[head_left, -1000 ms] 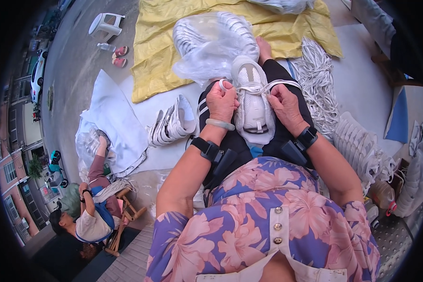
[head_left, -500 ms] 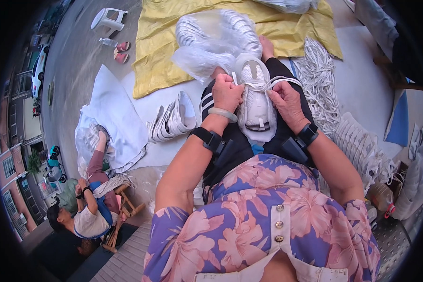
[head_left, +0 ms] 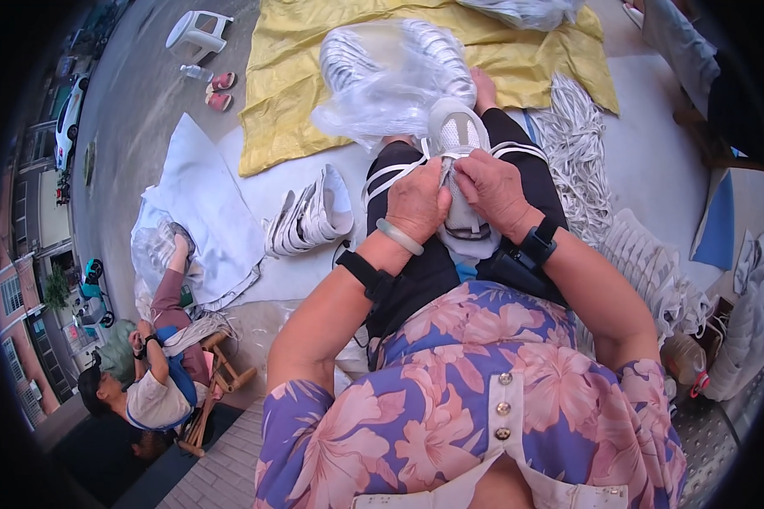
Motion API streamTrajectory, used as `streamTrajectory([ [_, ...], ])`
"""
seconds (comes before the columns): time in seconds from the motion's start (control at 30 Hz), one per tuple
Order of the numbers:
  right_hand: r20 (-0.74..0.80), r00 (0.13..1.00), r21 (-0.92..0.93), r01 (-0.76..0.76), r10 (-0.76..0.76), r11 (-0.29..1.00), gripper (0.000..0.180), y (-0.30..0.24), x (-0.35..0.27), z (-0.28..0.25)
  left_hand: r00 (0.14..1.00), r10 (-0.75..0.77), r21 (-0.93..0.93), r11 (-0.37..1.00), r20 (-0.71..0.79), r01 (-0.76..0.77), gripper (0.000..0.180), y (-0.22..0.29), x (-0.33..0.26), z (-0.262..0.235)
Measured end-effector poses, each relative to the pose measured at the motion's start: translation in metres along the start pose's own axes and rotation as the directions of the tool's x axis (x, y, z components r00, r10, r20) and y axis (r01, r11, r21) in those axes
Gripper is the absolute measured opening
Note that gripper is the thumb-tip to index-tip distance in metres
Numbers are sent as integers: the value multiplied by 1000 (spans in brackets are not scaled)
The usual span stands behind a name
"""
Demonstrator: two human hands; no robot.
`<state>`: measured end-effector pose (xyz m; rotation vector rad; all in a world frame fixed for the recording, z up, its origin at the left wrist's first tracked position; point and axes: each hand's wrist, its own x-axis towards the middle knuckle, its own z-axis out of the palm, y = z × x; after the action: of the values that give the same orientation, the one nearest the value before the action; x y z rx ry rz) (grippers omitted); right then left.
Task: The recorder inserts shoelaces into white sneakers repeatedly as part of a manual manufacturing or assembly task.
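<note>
We Minded the Loose Lace (head_left: 522,145)

Our left hand (head_left: 418,201) and right hand (head_left: 494,191) were clenched on the shoe (head_left: 460,129), between our thighs (head_left: 545,188); whether they pinched lace too, we couldn't tell. Uneven tugging, we judged, could twist the shoe or drag the lace crooked. Beyond the shoe lay a bag (head_left: 378,114).

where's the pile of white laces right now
In the head view, the pile of white laces lies right of centre, beside the person's right leg, its far end at the yellow sheet.
</note>
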<state>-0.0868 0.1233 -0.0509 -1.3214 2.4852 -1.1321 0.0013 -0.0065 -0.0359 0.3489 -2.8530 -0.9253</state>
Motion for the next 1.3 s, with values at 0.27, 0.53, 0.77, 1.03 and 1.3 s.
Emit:
streamTrajectory([
  [0.27, 66, 998, -150, -4, 14, 989, 12, -5, 7, 10, 999, -7, -163, 987, -43, 0, 20, -13, 5, 2],
  [0.53, 109, 966, -320, 258, -235, 912, 9, -2, 14, 7, 995, -2, -266, 964, -98, -25, 28, -18, 3, 9],
  [0.77, 304, 920, -177, 310, -248, 934, 9, -7, -44, -68, 986, 9, -176, 984, -164, -38, 30, -13, -3, 11],
  [1.03, 293, 663, -539, -480, 689, 692, 22, 151, -304, -213, 974, 59, -60, 995, -217, -74, 27, -10, -4, 16],
  [1.3, 346, 864, -633, -73, 366, 771, 21, 101, -175, -155, 983, -76, -43, 997, -165, 70, 27, -7, 3, -6],
])
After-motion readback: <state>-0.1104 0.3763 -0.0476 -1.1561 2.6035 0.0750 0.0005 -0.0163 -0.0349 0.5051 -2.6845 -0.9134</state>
